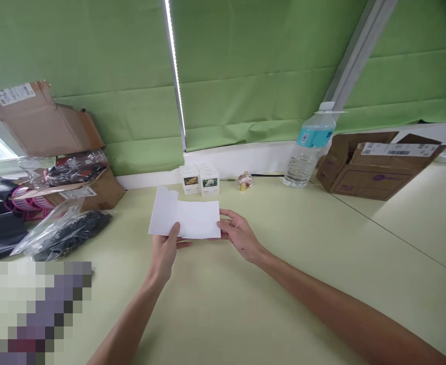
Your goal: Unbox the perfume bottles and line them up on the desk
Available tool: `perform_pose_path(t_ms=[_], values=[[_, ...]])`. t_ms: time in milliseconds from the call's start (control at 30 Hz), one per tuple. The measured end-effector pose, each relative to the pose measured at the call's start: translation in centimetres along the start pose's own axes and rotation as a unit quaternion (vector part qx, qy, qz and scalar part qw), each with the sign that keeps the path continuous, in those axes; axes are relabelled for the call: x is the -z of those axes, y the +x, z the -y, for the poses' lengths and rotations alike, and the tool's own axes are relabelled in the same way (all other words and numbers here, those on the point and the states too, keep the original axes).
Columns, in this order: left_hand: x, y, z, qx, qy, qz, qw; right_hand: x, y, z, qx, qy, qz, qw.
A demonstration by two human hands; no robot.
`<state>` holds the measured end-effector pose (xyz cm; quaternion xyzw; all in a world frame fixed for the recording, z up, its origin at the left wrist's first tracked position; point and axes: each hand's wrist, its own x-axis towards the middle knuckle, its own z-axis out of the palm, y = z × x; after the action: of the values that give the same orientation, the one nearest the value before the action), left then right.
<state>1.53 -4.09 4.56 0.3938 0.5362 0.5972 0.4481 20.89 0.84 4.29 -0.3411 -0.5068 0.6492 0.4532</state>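
Note:
A white sheet of folded paper [198,218] is held up above the pale green table [208,304], its left part standing higher than the rest. My left hand [165,252] grips its lower edge, thumb on the near face and fingers behind. At the right edge, my right hand [242,235] pinches the paper between thumb and fingers. Just beyond the paper stand small white boxes [210,183] with flower pictures on them. A small round glass ornament with gold parts [245,180] sits to their right.
A large water bottle [309,144] and an open cardboard box [375,170] stand at the back right. On the left are stacked cardboard boxes [44,126] and a plastic bag with dark contents [71,233]. Green blinds [253,66] hang behind. The lower left corner is pixelated.

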Motion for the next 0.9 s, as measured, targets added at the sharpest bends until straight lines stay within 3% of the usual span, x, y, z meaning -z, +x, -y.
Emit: perform_pose_path(t_ms=[200,300,467,567,733,900], values=[[0.2,-0.2,-0.4,0.053,0.027,0.039,0.997,0.1,0.1,-0.4,0.027,-0.025,-0.003,0.999],[0.1,-0.2,-0.2,0.060,0.025,0.031,0.997,0.1,0.1,-0.5,0.053,-0.064,-0.033,0.996],[1.1,0.9,-0.6,0.021,0.019,-0.028,0.999,-0.7,-0.7,-0.2,0.077,-0.105,-0.016,0.991],[3.7,2.4,-1.9,-0.031,0.015,-0.103,0.994,-0.7,-0.9,-0.2,0.075,-0.135,-0.005,0.988],[10.9,4.7,-3.2,-0.048,0.150,-0.196,0.968,0.3,-0.1,-1.5,0.046,-0.155,-0.009,0.987],[16.3,5.1,-2.9,0.018,0.327,-0.187,0.926,1.4,0.7,-2.9,0.020,-0.180,-0.014,0.983]])
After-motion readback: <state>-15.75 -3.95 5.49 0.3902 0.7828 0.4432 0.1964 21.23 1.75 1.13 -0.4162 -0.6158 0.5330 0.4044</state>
